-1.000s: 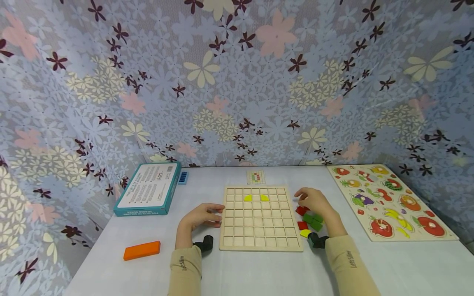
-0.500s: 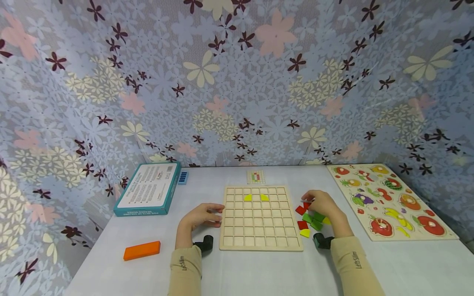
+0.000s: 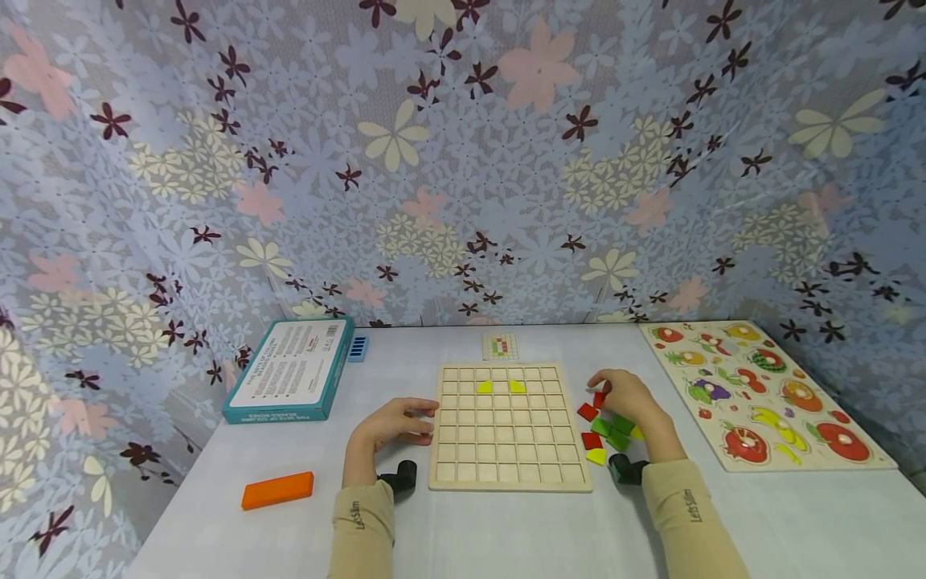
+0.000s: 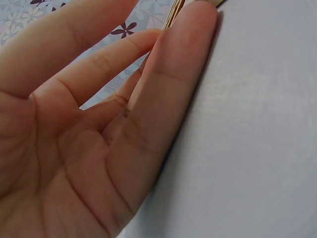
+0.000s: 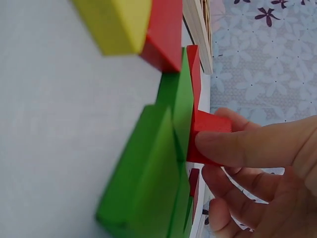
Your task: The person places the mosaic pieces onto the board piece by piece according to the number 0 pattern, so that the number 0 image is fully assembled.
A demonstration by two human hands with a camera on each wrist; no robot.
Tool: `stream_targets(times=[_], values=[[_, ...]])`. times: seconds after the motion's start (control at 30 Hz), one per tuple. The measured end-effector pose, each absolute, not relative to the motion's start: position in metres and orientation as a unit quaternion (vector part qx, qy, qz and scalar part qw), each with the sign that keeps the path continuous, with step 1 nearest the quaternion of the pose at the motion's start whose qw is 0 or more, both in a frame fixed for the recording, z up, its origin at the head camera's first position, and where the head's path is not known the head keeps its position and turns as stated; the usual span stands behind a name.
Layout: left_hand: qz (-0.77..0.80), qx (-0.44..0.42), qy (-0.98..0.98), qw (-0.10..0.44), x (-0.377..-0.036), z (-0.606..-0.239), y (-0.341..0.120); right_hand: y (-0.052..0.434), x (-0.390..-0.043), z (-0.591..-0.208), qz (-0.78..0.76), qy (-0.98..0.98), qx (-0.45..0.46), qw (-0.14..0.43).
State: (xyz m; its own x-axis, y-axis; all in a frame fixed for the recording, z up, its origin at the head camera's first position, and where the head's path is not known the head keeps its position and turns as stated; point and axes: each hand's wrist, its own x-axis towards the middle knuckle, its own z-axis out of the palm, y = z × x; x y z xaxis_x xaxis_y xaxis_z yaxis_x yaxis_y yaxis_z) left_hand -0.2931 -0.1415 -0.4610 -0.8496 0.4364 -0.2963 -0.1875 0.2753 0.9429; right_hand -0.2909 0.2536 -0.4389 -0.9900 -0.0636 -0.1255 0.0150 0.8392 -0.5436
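Beside grid board [image 3: 510,427], right hand [image 3: 628,397] pinching red block [image 3: 599,398]; "Let's Slim" sleeve [image 3: 683,515]

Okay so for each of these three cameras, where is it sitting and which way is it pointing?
Head: worn on the head, facing forward and down at the table with the grid board; both sleeves, left hand and right hand show.
Left wrist: on the left wrist, looking along the palm to the board's edge.
Right wrist: on the right wrist, facing fingers pinching a red block beside green blocks.
Shared: head and right wrist both show the red block.
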Motion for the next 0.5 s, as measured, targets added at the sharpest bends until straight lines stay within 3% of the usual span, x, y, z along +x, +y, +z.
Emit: stream_targets(times=[0.5], values=[[0.590, 0.091, 0.759, 0.258, -0.293, -0.462, -0.143, 0.240, -0.293, -0.435, -0.321, 0.946, -0.024, 0.040]])
